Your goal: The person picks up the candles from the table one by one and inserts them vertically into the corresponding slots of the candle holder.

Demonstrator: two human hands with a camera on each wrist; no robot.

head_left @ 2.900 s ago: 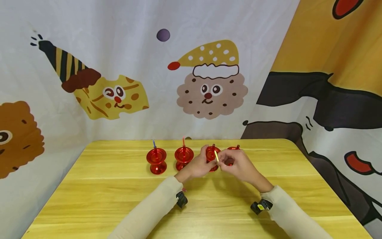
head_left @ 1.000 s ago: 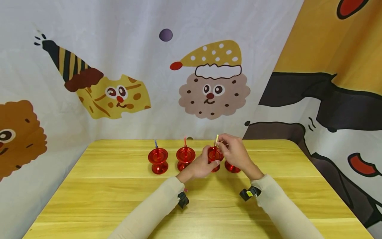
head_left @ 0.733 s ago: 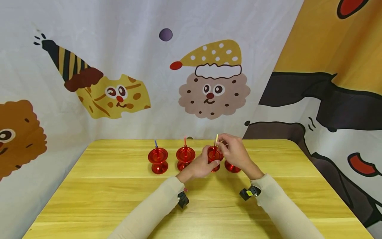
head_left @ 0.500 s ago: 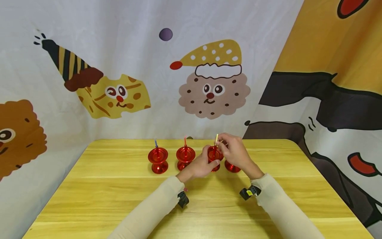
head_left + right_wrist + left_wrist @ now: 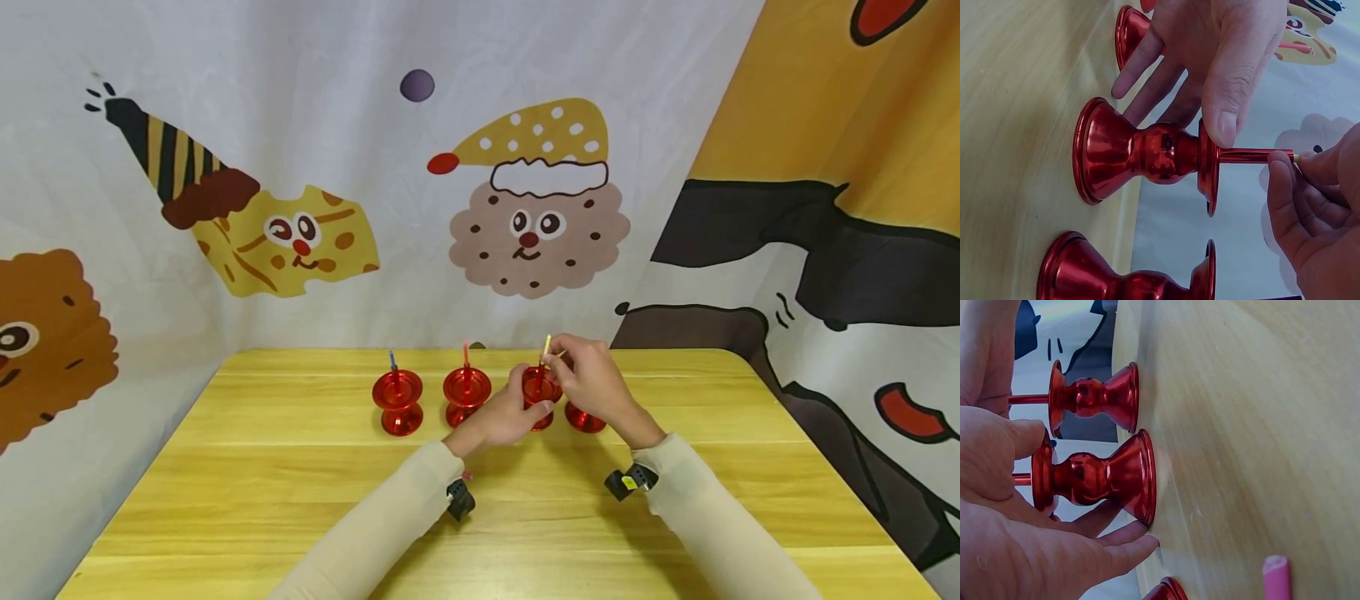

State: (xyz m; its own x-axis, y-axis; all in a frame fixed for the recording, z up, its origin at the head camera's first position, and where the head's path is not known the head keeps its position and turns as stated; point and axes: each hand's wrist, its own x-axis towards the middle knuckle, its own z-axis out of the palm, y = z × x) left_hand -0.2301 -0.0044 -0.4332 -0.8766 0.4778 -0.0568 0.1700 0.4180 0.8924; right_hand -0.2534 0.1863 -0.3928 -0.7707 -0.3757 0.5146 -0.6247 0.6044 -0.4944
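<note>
In the head view my left hand [image 5: 501, 417] steadies a shiny red candle holder [image 5: 534, 392], third from the left in a row. The left wrist view shows my thumb on the dish rim and fingers around the waist and foot of that holder [image 5: 1088, 478]. My right hand [image 5: 596, 379] pinches a thin yellow candle [image 5: 547, 342] upright over the holder's central tube. In the right wrist view the candle's pale end [image 5: 1298, 158] shows right at the mouth of the tube [image 5: 1254, 155]; fingertips hide most of the candle.
Left in the row, one red holder [image 5: 397, 390] bears a blue candle [image 5: 392, 359] and another [image 5: 467, 387] a pinkish-red candle [image 5: 466, 355]. The rightmost holder [image 5: 585, 419] is partly behind my right hand. A pink stick [image 5: 1277, 579] lies on the wooden table [image 5: 300, 500]. A printed curtain [image 5: 337, 125] hangs behind.
My right hand has risen with the yellow candle from in front of the third holder to the top of its tube, the candle now upright. In the last second both hands have barely moved.
</note>
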